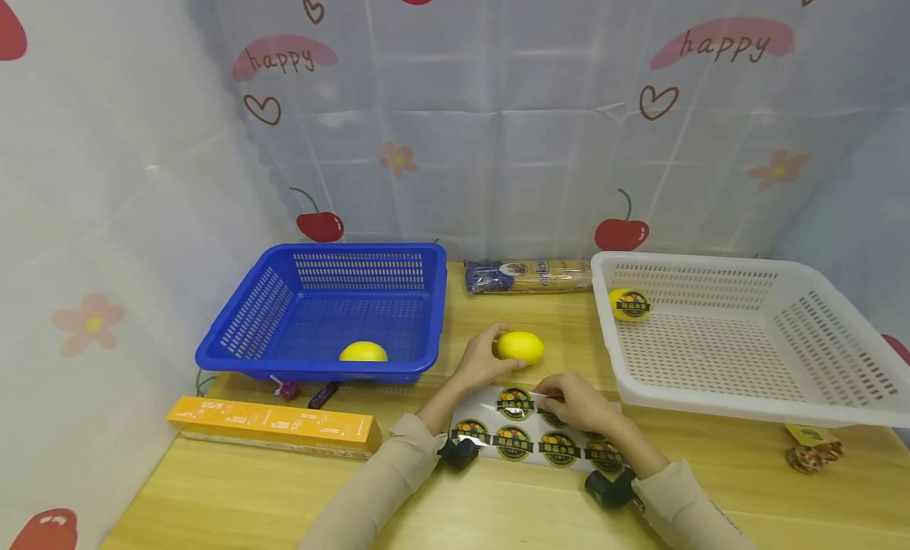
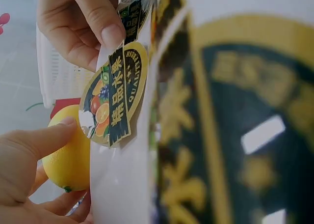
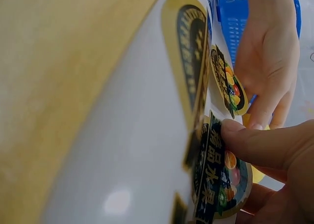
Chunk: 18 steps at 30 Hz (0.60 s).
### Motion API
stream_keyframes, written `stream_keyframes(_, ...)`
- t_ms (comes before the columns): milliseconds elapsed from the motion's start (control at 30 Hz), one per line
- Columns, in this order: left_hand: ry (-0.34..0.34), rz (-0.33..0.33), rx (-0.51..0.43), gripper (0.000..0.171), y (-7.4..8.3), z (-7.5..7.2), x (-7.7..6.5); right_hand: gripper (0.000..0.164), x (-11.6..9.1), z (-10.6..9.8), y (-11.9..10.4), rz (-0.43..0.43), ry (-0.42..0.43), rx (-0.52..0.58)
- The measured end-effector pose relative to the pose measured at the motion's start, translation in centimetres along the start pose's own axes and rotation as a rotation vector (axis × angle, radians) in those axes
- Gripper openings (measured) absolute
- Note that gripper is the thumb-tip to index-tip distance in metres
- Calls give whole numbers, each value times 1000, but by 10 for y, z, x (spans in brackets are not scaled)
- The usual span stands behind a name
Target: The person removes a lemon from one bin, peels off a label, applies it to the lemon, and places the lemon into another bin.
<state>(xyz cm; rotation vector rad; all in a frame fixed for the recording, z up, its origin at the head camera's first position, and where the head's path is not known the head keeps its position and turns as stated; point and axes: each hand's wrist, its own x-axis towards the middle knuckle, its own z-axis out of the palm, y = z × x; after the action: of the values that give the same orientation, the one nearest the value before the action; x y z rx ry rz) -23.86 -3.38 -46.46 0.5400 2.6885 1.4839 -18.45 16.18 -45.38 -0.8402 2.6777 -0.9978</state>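
Observation:
In the head view my left hand holds a yellow lemon by its left side, just past the far edge of a sticker sheet. The left wrist view shows the thumb on the lemon's near side and fingers around underneath. My right hand pinches the sheet's far edge, its thumb over a round black-and-gold fruit sticker and the other fingers behind the sheet. Several more such stickers remain on the glossy white sheet, one of them a whole label between the hands.
A blue basket on the left contains another lemon. In the white basket on the right lies a lemon bearing a sticker. A noodle packet lies behind, an orange box front left, wrapped sweets at right.

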Motion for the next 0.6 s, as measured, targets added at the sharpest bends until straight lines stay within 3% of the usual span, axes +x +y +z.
stream_keyframes(233,4,1,-9,62,0,0,9,11,-1,0,1,7,-2,13)
stream_keyframes(467,-41,-2,-30,72,4,-4,4,11,-1,1,1,6,-5,15)
stream_keyframes(600,-71,23,-21,68,4,-5,2,11,-1,0,1,13,-7,12)
